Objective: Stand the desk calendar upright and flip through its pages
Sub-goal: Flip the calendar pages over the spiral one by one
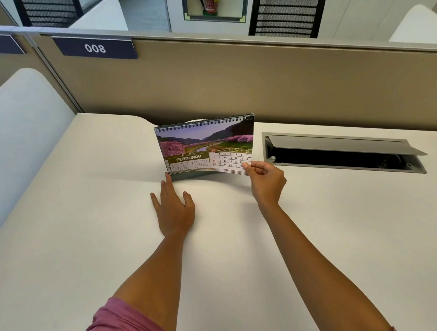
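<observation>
The spiral-bound desk calendar (205, 145) stands upright on the white desk (87, 226), near its back. Its front page reads FEBRUARY under a picture of pink trees and a river. My right hand (266, 181) pinches the lower right corner of that page between thumb and fingers, and the corner is lifted off the stand. My left hand (172, 207) lies flat on the desk with fingers spread. Its fingertips touch the calendar's lower left base.
An open cable hatch (340, 151) with a raised grey lid is sunk into the desk just right of the calendar. A tan partition (232, 81) labelled 008 runs behind. A white curved divider (22, 143) borders the left side. Black mesh chairs stand beyond.
</observation>
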